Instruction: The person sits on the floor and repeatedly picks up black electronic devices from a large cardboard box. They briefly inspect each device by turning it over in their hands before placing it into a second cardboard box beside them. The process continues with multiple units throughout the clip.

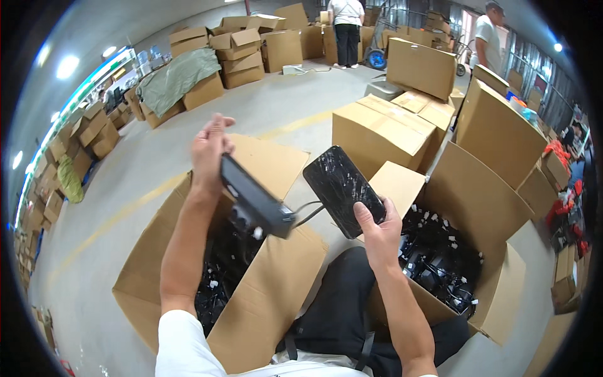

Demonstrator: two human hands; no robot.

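Right hand [382, 235], frame centre, grips a glossy black rectangular device [338, 187].
Left hand [211, 151], fingers extended, is beside a blurred long black block [259, 198]; its grip I cannot tell.

Left forearm [186, 251]: bare, raised steeply; left grip [210, 149] above it, fingers [218, 125] pointing up and rightward. Right forearm [406, 308]: bare, slanting up and leftward; right grip [383, 234] clasped (thumb [363, 213] uppermost, fingers mostly hidden).

No writing can be read; the pale marks [286, 212] at the black case's [256, 193] lower end are too blurred.
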